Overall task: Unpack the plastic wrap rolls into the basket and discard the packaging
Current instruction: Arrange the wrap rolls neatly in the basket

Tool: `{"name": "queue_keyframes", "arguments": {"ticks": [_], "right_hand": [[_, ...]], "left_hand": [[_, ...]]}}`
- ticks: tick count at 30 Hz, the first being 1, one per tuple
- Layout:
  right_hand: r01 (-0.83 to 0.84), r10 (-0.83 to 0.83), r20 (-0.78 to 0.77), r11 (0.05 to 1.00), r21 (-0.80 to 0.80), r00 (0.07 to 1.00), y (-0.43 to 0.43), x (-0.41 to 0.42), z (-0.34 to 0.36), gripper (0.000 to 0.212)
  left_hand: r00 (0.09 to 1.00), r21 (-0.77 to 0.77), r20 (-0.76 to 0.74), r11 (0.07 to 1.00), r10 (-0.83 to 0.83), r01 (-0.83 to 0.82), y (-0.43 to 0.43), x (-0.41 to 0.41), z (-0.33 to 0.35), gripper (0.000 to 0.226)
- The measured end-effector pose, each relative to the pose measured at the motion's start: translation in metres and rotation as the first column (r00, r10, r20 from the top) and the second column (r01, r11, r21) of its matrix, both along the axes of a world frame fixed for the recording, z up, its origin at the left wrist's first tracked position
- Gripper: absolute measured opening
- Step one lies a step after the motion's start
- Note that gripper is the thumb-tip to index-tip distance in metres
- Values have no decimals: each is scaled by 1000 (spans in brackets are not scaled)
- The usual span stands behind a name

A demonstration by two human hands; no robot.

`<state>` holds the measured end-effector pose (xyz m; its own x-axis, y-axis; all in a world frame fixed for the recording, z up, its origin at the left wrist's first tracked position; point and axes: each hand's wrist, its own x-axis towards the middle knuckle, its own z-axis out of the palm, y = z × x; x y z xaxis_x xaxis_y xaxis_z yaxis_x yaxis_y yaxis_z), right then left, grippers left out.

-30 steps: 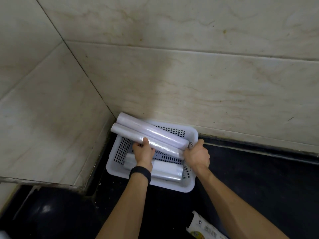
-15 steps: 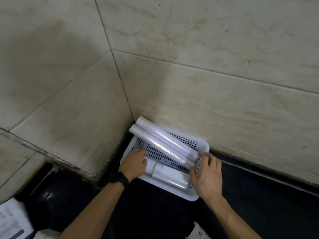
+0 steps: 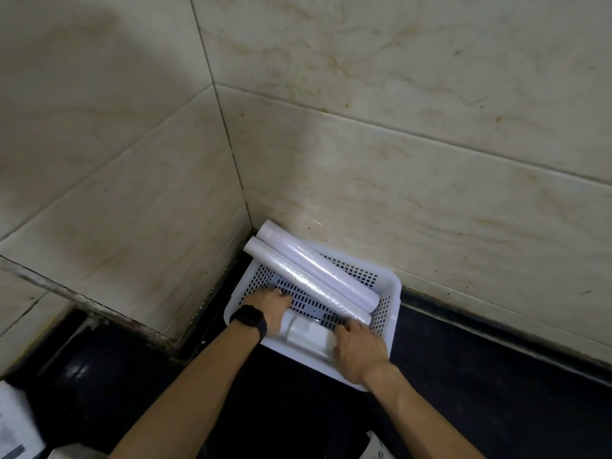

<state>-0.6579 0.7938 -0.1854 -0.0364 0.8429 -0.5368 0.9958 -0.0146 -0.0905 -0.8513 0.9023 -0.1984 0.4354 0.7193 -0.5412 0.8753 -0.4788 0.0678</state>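
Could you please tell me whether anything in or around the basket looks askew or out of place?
Yes: the two long white plastic wrap rolls lie diagonally across the white perforated plastic basket, their upper-left ends overhanging its rim into the tiled corner instead of sitting inside.

no readable text, labels too blurred

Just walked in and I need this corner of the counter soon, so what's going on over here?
A person is loading plastic wrap rolls into a white basket tucked into the tiled corner. Two long rolls lie diagonally across its top, their far ends poking over the rim. The left hand reaches inside; the right hand rests on a shorter white roll at the near edge. Some packaging lies on the dark counter.
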Motion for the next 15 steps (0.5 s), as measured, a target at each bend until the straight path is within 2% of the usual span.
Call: {"name": "queue_keyframes", "arguments": {"ticks": [4, 7, 12, 15], "right_hand": [[-7, 7, 16, 1000, -31, 1000, 1, 0, -1, 45], [-38, 38, -6, 998, -48, 999, 0, 1, 1, 33], [-60, 59, -61, 998, -16, 996, 0, 3, 6, 30], [-59, 62, -119, 998, 25, 991, -2, 5, 12, 31]], "left_hand": [[998, -120, -45, 992, 42, -48, 6, 6, 11, 35], [995, -170, -82, 983, 55, -69, 8, 11, 17, 35], [978, -74, -198, 996, -72, 59, -1, 12, 16, 25], [982, 115, -157, 986, -103, 122, 1, 6, 29, 20]]}}
